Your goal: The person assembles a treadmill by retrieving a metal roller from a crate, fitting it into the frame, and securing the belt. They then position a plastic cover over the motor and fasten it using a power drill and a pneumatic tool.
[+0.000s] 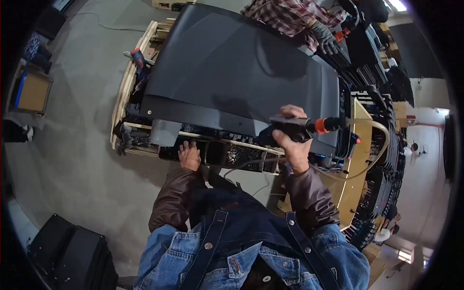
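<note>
My right hand [292, 141] grips a black pneumatic tool [296, 127] with an orange collar and a pale air hose [372, 159] trailing to the right. The tool sits at the near right edge of a large black panel [232, 67] lying on a wooden pallet frame [126, 92]. My left hand [189, 155] rests flat with fingers spread on the front of the frame, below the panel's near edge, beside dark parts underneath.
Another person in a plaid shirt with a gloved hand [326, 41] works at the panel's far right corner. A red-and-blue tool [137, 57] lies on the pallet's left end. A cardboard box [31, 92] and black cases [72, 253] stand on the concrete floor.
</note>
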